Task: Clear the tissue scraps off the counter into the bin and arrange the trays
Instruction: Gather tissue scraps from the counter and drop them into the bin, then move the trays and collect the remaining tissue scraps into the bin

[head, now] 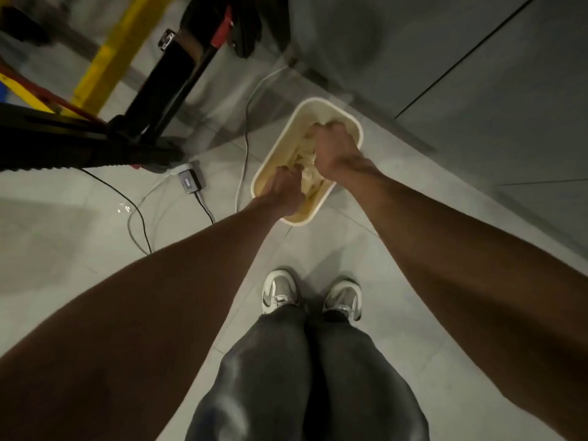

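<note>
A cream rectangular bin stands on the tiled floor ahead of my feet. White crumpled tissue scraps fill its inside. Both my arms reach down into it. My left hand is at the bin's near end, fingers curled down into the tissue. My right hand is further in, knuckles up, fingers curled round a wad of tissue. The fingertips of both hands are hidden by the hands themselves. No counter or trays are in view.
A black stand with yellow and red bars rises at the left. A power adapter and cables lie on the floor left of the bin. Grey cabinet fronts run along the right. My shoes stand behind the bin.
</note>
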Available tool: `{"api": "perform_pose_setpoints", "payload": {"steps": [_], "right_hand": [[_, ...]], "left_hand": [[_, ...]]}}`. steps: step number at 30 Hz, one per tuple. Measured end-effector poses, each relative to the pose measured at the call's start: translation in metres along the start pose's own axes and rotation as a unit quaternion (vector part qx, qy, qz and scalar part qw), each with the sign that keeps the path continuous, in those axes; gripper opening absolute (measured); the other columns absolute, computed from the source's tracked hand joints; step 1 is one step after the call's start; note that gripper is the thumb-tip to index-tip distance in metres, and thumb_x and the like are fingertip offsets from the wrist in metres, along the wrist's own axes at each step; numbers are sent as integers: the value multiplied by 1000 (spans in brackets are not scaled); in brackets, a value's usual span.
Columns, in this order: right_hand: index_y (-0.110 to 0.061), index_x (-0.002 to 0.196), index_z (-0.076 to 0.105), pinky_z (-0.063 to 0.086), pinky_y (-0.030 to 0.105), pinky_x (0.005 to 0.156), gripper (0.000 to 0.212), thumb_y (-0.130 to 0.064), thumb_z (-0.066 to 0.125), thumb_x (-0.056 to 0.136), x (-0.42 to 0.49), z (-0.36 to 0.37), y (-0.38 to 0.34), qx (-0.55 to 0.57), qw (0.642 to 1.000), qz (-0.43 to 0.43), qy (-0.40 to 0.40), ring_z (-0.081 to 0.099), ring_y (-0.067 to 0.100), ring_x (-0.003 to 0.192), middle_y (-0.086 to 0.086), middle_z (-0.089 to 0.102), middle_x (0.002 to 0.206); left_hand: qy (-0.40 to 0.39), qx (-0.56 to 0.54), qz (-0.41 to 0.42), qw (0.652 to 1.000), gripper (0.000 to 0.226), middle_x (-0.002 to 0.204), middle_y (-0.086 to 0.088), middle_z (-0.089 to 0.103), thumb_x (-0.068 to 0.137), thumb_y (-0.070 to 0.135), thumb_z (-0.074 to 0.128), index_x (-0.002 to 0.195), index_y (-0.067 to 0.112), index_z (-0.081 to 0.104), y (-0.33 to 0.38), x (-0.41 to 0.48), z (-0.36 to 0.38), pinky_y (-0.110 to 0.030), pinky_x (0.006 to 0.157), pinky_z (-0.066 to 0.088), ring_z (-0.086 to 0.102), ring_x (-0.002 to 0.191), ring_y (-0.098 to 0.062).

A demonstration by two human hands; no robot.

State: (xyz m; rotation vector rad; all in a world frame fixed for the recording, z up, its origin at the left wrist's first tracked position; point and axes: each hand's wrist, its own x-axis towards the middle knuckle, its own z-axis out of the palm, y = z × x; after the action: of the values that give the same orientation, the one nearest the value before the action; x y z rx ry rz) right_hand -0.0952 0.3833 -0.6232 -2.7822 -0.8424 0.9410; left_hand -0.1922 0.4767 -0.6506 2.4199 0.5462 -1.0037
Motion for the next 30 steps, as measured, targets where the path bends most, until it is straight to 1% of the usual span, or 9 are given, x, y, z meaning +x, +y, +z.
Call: {"api": "perform_pose_setpoints", "payload": {"steps": [2, 5, 9, 13, 17, 22, 27, 28, 30], "right_hand": [[-12, 145, 58, 55, 45, 104, 46, -9, 54, 99, -12, -27, -3, 54, 998, 18, 35, 62, 37, 126, 20, 63, 136], [-16, 142, 61, 60, 43, 97, 46, -10, 61, 96, -59, -67, -12, 100, 993, 38, 56, 65, 35, 120, 15, 67, 132], [-23, 146, 58, 58, 47, 101, 50, -15, 64, 97, -135, -128, -28, 168, 977, 67, 115, 66, 34, 124, 10, 65, 141], [-24, 149, 55, 57, 43, 102, 50, -18, 64, 99, -227, -193, -50, 205, 955, 74, 200, 60, 30, 130, 5, 59, 148], [-24, 152, 53, 52, 38, 105, 50, -22, 60, 103, -322, -264, -73, 212, 937, 81, 266, 52, 24, 140, 2, 52, 157], [-24, 149, 53, 55, 41, 103, 47, -27, 62, 103, -444, -338, -88, 224, 914, 105, 323, 54, 24, 135, 2, 55, 153], [-20, 150, 52, 52, 46, 109, 47, -35, 58, 106, -548, -380, -81, 209, 894, 159, 362, 52, 27, 139, 5, 54, 154], [-21, 151, 52, 50, 47, 111, 48, -37, 57, 106, -565, -384, -76, 203, 891, 172, 367, 51, 27, 141, 5, 53, 156], [-23, 151, 50, 48, 48, 113, 49, -39, 56, 106, -599, -388, -65, 196, 884, 201, 374, 50, 26, 143, 3, 51, 158]], "left_hand": [[11, -1, -1, 1000, 69, 147, -17, 53, 95, 28, 66, 157, 17, 38, 2, -20, -14, -42, 103, 49, 56, 130, -38], [49, -9, 22, 999, 62, 138, -19, 59, 96, 30, 63, 152, 16, 42, 12, -69, -48, -45, 101, 53, 61, 122, -40], [116, -34, 54, 991, 60, 140, -16, 59, 96, 25, 64, 152, 18, 44, 33, -152, -103, -52, 101, 54, 63, 120, -39], [158, -29, 92, 983, 60, 146, -16, 54, 100, 23, 62, 155, 16, 39, 61, -248, -168, -53, 103, 51, 57, 128, -39], [223, -9, 130, 966, 62, 148, -15, 53, 98, 24, 63, 153, 24, 35, 90, -347, -232, -60, 88, 58, 63, 116, -46], [241, -26, 189, 952, 56, 142, -13, 56, 98, 26, 64, 148, 21, 41, 122, -456, -283, -57, 91, 57, 59, 124, -39], [234, -31, 255, 938, 49, 142, -6, 54, 101, 32, 60, 145, 28, 40, 162, -543, -311, -56, 89, 58, 60, 121, -33], [231, -25, 264, 936, 50, 144, -5, 52, 102, 35, 59, 147, 29, 38, 168, -554, -313, -55, 91, 58, 59, 124, -31], [231, -7, 278, 932, 53, 150, -3, 48, 104, 40, 55, 152, 29, 35, 182, -573, -315, -52, 101, 55, 52, 136, -28]]}}
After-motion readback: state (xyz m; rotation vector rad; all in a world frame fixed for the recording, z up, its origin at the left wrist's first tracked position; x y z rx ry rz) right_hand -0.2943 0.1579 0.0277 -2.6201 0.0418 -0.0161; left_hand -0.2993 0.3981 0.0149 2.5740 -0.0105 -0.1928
